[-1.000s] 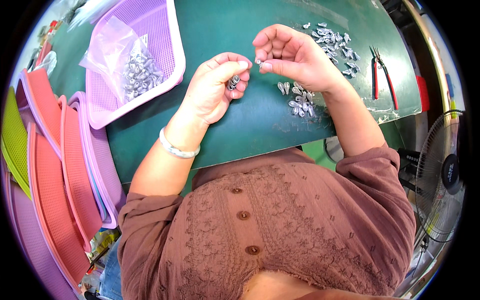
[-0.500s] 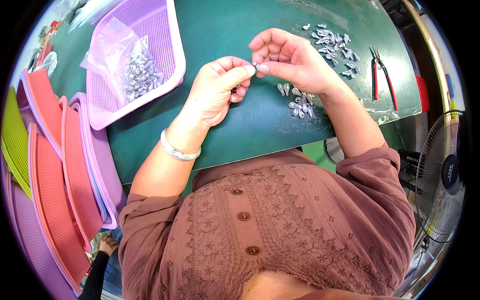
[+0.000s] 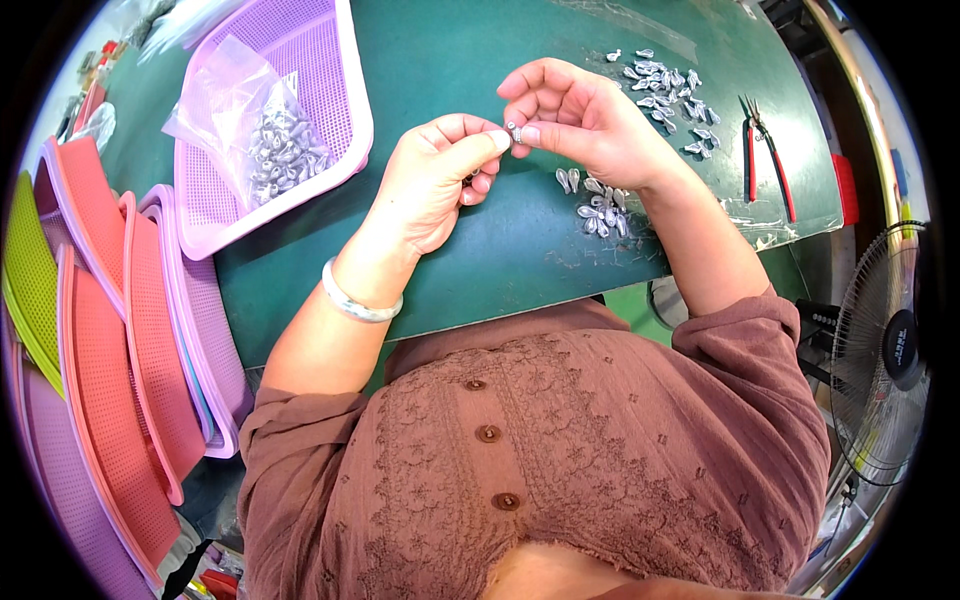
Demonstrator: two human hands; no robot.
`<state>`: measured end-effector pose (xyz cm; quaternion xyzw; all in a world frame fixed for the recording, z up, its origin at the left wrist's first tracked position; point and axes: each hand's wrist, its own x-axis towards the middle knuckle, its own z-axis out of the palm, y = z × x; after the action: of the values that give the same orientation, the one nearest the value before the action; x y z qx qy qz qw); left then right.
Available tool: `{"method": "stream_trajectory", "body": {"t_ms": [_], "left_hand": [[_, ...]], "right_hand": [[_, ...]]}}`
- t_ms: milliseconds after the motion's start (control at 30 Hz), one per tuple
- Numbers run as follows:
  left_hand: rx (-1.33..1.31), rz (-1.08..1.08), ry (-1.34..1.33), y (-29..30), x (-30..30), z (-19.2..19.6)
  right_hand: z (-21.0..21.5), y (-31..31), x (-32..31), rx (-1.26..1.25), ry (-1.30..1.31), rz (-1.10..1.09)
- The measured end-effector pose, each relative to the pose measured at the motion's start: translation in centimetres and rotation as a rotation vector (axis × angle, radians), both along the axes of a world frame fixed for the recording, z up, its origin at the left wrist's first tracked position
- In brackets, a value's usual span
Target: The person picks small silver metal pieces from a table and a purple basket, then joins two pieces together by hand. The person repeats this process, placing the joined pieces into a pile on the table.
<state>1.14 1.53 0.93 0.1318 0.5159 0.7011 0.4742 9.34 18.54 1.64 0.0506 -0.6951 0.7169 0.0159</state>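
Observation:
A small grey metal piece (image 3: 514, 131) is pinched between my two hands above the green table. My left hand (image 3: 447, 175) has thumb and forefinger closed on its left side, with the other fingers curled; something small and dark shows under them. On its right side, my right hand (image 3: 590, 125) grips it with thumb and forefinger, the remaining fingers loosely bent. Below my right hand lies a small pile of grey teardrop-shaped metal pieces (image 3: 604, 210). Beyond my right wrist, a larger scatter of similar pieces (image 3: 668, 90) is spread over the tabletop.
Red-handled pliers (image 3: 765, 160) lie at the right. A purple basket (image 3: 345, 165) on the left holds a clear plastic bag (image 3: 235, 95) with many grey pieces. Stacked coloured baskets (image 3: 110, 340) stand beside the table's left edge, a fan (image 3: 880, 350) at the far right.
My hands stay almost in place; the small piece between my fingertips shows slightly more. At the lower left, another person's hand and dark sleeve have mostly gone from view.

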Motion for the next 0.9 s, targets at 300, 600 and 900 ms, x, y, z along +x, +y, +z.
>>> {"method": "stream_trajectory", "body": {"t_ms": [300, 600, 900], "left_hand": [[-0.024, 0.017, -0.007, 0.05, -0.01, -0.06], [-0.091, 0.044, 0.089, 0.15, 0.15, -0.32], [-0.036, 0.089, 0.081, 0.17, -0.01, -0.48]], "right_hand": [[-0.3, -0.32, 0.08, 0.169, 0.099, -0.082], [-0.63, -0.73, 0.11, 0.39, 0.279, -0.18], [-0.7, -0.6, -0.02, 0.381, 0.266, -0.218]]}}
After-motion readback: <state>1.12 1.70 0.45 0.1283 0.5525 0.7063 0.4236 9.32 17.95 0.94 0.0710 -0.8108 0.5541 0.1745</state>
